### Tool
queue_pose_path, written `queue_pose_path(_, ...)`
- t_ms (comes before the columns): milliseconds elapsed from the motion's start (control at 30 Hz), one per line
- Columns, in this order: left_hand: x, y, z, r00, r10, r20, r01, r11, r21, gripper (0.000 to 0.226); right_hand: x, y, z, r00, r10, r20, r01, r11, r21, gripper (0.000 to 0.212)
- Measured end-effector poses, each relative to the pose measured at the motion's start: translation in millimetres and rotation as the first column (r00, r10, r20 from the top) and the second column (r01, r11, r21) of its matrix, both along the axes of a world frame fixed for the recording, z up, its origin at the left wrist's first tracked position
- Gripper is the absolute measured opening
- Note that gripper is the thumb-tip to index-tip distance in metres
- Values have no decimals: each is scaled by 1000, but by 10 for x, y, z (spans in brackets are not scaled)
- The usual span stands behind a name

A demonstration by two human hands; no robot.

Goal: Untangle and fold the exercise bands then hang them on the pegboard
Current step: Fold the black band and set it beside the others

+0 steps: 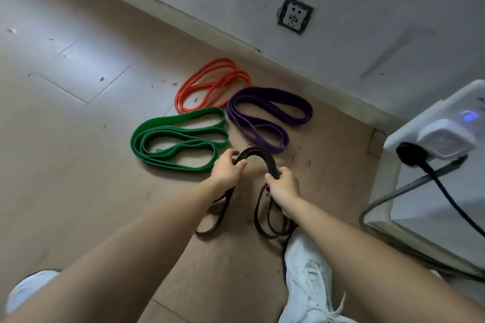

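Well, the pale floor (78, 139) fills most of my feed, and I'll place the rest from the black band (258, 151), which sits near the middle of it. Behind the black band a grey wall (367, 21) meets the floor, and to its right stands a white box (433, 204). Three other bands lie coiled on the floor just beyond it: the green band (183, 116) to its left, the purple band (270, 92) to its right, and the orange band (179, 102) further back, beside both. The black band itself arches up between the person's hands, its loose loops trailing down to the floor towards me, next to a white shoe (307, 278). The left hand (227, 169) has its fingers curled round the arch's left end, and the right hand (284, 186) is clenched around the right end. Far behind the black band a socket (295, 14) sits in the wall, and a black plug (409, 156) sits to its right on the box.
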State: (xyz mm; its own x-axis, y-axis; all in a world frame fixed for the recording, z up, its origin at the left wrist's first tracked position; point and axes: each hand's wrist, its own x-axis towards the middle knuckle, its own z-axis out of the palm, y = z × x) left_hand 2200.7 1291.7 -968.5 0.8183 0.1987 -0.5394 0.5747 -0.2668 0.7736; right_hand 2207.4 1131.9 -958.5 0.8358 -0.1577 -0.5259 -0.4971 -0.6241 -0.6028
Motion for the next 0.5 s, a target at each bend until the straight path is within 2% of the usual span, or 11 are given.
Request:
queue_pose_path(100,72,-103,-238,989,-133,71,105,947,304,30,90,-87,-199,992,121,25,-116,981,-155,20)
queue_pose_path(200,24,-109,-362,937,-320,137,212,836,506,29,108,-228,-385,985,170,39,-156,956,-247,22)
queue_pose_path(267,-68,-88,-403,910,-395,125,252,767,590,40,92,-253,-442,983,178,36,-163,953,-254,30)
queue_pose_path(333,-171,-55,-429,902,-427,70,284,707,648,53,75,-218,-451,985,168,41,-155,962,-224,51)
queue_pose_path(400,-260,-31,-424,894,-448,23,303,639,707,55,40,-188,-409,987,140,84,-119,968,-221,62)
queue_pose_path(500,-330,-17,-363,869,-494,-43,328,508,796,47,-66,-200,-338,963,248,100,-181,880,-440,55)
